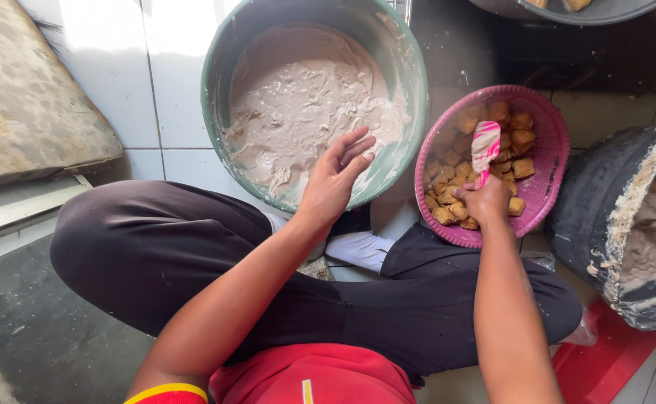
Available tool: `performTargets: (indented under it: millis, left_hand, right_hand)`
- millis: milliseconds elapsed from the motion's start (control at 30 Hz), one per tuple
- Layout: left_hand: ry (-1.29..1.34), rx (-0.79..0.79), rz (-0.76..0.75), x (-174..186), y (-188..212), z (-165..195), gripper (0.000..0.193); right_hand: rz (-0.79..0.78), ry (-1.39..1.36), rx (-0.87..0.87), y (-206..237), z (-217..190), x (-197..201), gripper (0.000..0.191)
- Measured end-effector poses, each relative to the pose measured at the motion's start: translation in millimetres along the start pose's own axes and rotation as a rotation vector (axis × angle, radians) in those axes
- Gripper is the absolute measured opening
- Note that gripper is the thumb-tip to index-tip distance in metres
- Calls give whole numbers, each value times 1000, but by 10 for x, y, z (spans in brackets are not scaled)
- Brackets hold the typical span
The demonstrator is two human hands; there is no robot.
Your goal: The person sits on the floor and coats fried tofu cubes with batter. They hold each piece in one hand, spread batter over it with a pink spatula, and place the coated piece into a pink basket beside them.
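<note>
Over the pink basket [548, 161] of fried tofu cubes [519, 142], our right hand [486, 200] is clenched around a pink-and-white spatula [485, 148] whose blade lies on the cubes. Our left hand [335, 178] hangs with fingers released and spread over the near rim of the green bowl [219, 82] of pale batter [305, 97], gripping nothing. We sit cross-legged on the tiled floor [111, 82], a black bucket [593, 217] at our right.

The green bowl [215, 90] and the pink basket [548, 161] sit close, with a thin gap of floor between them. The black bucket [590, 217] crowds the basket's right side. The white tiles [118, 82] left of the bowl give room.
</note>
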State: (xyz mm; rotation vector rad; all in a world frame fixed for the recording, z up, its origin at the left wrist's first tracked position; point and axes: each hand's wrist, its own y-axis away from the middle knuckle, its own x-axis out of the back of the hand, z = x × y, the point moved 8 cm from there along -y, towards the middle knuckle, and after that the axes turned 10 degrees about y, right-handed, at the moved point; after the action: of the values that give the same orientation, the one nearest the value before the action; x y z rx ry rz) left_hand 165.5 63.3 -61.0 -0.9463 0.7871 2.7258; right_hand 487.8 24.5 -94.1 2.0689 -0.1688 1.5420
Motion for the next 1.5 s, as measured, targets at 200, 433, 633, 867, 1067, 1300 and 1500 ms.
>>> performTargets:
  millis: [200, 433, 633, 867, 1067, 1300, 1500]
  left_hand:
    - [-168, 8, -132, -84, 159, 66, 50]
    - [-212, -101, -303, -400, 460, 120, 53]
    - [-260, -258, -28, -148, 417, 373, 27]
    - [-380, -156, -43, -100, 373, 272, 23]
    - [60, 38, -207, -210, 353, 123, 21]
    - [33, -3, 107, 38, 258, 151, 27]
    - [-68, -173, 52, 15, 302, 197, 29]
  right_hand:
    - [38, -749, 150, 120, -324, 229, 41]
    - [-357, -1345, 178, 814, -1252, 411, 35]
    - [-116, -1032, 344, 1067, -1697, 476, 16]
    - [-182, -1067, 349, 1082, -1726, 366, 20]
    - [-318, -1317, 282, 1068, -1676, 354, 18]
    - [-244, -832, 315, 1191, -1608, 329, 20]
    - [-274, -814, 380, 1380, -1744, 130, 42]
